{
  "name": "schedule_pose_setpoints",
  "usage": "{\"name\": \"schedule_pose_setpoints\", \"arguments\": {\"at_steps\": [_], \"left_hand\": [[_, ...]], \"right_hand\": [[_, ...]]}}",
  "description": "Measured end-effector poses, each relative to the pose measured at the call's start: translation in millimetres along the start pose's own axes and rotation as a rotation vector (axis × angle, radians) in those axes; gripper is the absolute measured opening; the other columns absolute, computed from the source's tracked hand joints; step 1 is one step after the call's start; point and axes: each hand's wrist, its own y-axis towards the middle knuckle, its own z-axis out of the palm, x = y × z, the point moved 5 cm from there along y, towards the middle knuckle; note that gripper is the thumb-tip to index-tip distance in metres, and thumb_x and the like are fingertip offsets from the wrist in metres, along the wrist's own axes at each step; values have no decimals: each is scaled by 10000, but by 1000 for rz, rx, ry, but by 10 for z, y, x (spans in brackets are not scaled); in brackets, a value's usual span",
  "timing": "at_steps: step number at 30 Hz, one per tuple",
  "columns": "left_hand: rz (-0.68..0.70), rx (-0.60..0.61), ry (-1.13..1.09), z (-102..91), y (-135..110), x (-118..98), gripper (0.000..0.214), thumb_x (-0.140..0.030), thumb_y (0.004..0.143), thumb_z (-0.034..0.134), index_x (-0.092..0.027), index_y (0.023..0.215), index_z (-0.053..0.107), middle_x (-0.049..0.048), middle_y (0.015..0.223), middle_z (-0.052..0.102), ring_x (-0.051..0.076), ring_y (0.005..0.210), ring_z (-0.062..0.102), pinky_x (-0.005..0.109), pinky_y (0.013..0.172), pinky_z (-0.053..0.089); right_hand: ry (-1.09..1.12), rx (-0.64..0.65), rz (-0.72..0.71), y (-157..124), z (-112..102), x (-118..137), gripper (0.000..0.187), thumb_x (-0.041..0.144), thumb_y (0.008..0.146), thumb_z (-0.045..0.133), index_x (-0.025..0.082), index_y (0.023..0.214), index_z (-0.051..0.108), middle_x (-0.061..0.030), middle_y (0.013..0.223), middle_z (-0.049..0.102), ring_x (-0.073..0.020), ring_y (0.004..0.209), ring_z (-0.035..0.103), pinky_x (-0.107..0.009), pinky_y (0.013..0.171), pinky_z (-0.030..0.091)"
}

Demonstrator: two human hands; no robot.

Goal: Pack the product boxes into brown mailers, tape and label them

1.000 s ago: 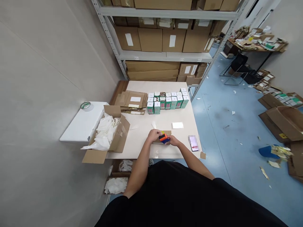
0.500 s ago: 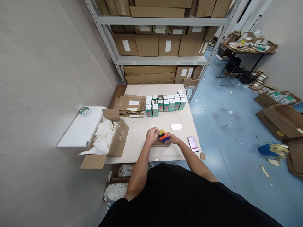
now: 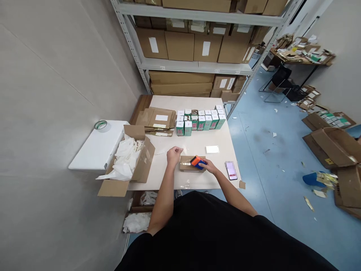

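Observation:
My right hand [image 3: 208, 165] is closed around an orange-and-blue tape dispenser [image 3: 198, 162], held over the right part of a small cardboard box [image 3: 186, 165]. That box lies flat near the table's front edge, and a shiny strip shows on its top. Left of the box and slightly farther back, my left hand [image 3: 174, 155] is raised with thumb and fingers pinched together. Whatever is between those fingertips is too small to make out.
Green-and-white boxes [image 3: 208, 122] stand in rows behind, beside flattened cartons [image 3: 160, 118]. An open carton of white packing material [image 3: 125, 156] is at left. A white card [image 3: 212, 149] and a phone [image 3: 231, 170] lie at right. Shelving [image 3: 197, 67] rises beyond the table [image 3: 158, 177].
My left hand has moved left, away from the tape dispenser. The dispenser has turned in my right hand, and more of the small box's top now shows. The view has tilted slightly.

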Motion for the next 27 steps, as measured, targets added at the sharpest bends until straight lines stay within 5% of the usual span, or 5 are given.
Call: {"name": "schedule_pose_setpoints", "arguments": {"at_steps": [5, 13, 27], "left_hand": [[-152, -67, 28, 11, 3, 529, 201, -411, 814, 708, -217, 767, 726, 21, 787, 752, 182, 730, 663, 279, 687, 461], [-303, -64, -92, 284, -2, 1397, 246, -427, 833, 635, -203, 788, 725, 32, 749, 745, 180, 726, 681, 256, 678, 501], [-484, -62, -240, 537, 144, 2187, 192, -376, 772, 698, -188, 772, 740, 47, 716, 729, 192, 735, 693, 273, 686, 537]], "right_hand": [[-332, -139, 81, -40, -147, 73, 541, 721, 845, 611, 211, 995, 711, -39, 934, 736, -214, 849, 655, -292, 751, 485], [-789, -108, 200, 202, -126, 172, 570, 760, 868, 597, 220, 983, 738, -65, 910, 759, -214, 856, 681, -242, 652, 387], [-1029, -33, 333, 482, 203, 356, 650, 819, 855, 560, 209, 980, 746, -104, 963, 763, -243, 904, 701, -270, 699, 442]]}}
